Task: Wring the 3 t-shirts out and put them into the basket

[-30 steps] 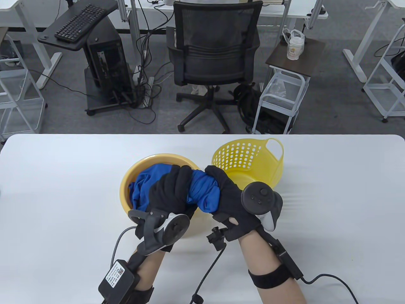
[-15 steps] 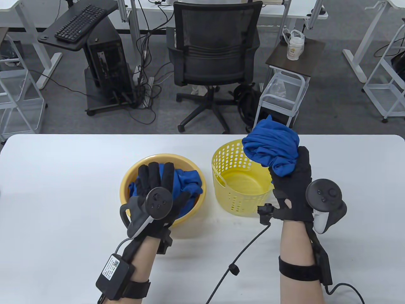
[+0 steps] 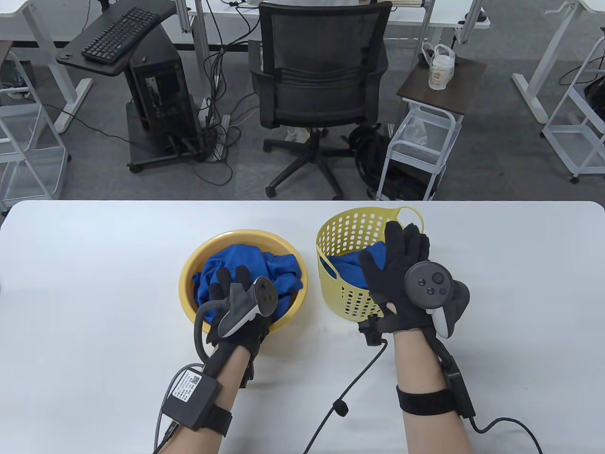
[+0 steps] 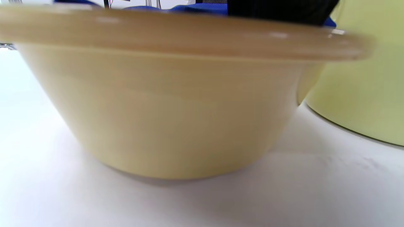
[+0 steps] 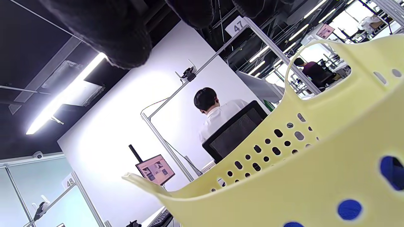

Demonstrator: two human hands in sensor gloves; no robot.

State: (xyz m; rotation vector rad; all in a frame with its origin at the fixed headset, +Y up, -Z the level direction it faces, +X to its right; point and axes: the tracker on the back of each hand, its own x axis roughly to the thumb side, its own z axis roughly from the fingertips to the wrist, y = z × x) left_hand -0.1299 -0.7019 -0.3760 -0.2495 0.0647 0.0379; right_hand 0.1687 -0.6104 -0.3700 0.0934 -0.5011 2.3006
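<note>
Blue t-shirts (image 3: 250, 257) lie bunched in the yellow bowl (image 3: 186, 279), whose outer wall (image 4: 170, 104) fills the left wrist view. My left hand (image 3: 230, 280) reaches down into the bowl, its spread fingertips resting on the blue cloth. Whether they pinch the cloth is hard to see. One blue t-shirt (image 3: 347, 269) lies inside the perforated yellow basket (image 3: 326, 227). My right hand (image 3: 401, 246) hovers over the basket with straight fingers and holds nothing. In the right wrist view blue cloth (image 5: 348, 209) shows through the holes of the basket (image 5: 284, 176).
Bowl and basket stand side by side near the middle of the white table (image 3: 94, 265). An office chair (image 3: 321, 80) and a small cart (image 3: 425, 137) stand beyond the table's far edge. Cables trail from both wrists across the front of the table.
Both hands were twisting a blue t-shirt over the bowl. The right hand then carried it over the basket and let it go inside. The left hand has dropped into the bowl.
</note>
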